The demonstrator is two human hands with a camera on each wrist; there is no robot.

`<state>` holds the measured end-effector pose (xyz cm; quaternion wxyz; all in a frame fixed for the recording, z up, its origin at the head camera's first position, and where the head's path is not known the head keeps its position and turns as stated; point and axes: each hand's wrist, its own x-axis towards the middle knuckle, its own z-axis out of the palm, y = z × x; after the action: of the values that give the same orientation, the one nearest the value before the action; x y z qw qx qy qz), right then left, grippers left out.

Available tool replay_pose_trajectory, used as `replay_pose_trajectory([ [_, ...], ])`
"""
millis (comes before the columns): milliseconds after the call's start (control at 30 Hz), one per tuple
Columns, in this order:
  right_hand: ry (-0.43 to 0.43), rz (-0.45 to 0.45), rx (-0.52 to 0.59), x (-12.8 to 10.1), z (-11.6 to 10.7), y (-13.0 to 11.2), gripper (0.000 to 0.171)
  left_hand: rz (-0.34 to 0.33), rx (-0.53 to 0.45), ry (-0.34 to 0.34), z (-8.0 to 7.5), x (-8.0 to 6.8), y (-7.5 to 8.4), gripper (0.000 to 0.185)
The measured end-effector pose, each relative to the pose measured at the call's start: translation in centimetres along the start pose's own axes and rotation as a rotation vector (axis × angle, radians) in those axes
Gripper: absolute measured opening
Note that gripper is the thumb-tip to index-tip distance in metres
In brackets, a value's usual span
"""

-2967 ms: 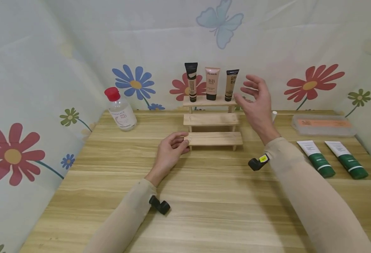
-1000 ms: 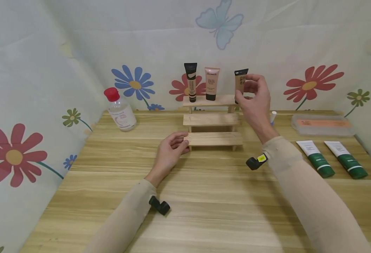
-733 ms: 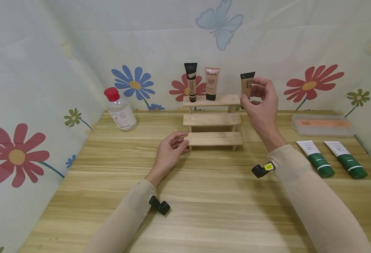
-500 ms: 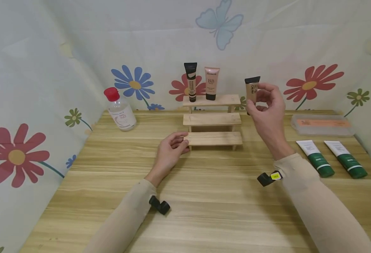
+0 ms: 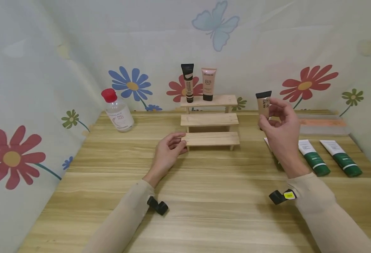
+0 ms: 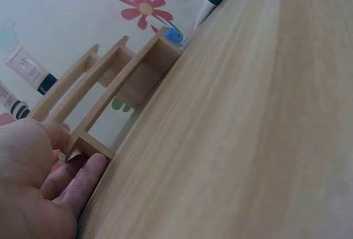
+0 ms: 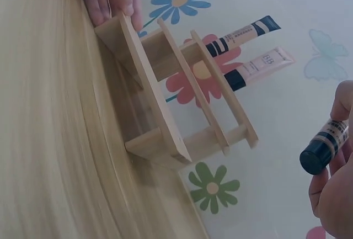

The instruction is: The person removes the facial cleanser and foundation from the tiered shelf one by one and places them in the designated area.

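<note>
The light wooden table [image 5: 204, 196] carries a three-step pale wood stand [image 5: 209, 119] near its back edge, a clear red-capped bottle [image 5: 116, 110] by the back left corner, and two green-and-white tubes [image 5: 312, 158] and a flat clear plastic box [image 5: 324, 123] along the right edge.

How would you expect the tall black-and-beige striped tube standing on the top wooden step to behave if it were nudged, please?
The black-and-beige striped tube stands tall and slim on its narrow cap, so it would probably tip rather than slide. It stands near the peach BB tube, so falling sideways it might knock that over. The top step of the wooden rack looks narrow, so it could drop off.
</note>
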<state>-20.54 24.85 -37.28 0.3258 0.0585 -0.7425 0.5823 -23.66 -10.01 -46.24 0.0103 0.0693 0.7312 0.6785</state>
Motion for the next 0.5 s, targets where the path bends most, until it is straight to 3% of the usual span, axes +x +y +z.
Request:
replay_pose_trajectory([
  [500, 0.092, 0.121, -0.137, -1.5, -5.4, 0.4, 0.051, 0.005, 0.015, 0.004, 0.1, 0.0, 0.0, 0.03],
])
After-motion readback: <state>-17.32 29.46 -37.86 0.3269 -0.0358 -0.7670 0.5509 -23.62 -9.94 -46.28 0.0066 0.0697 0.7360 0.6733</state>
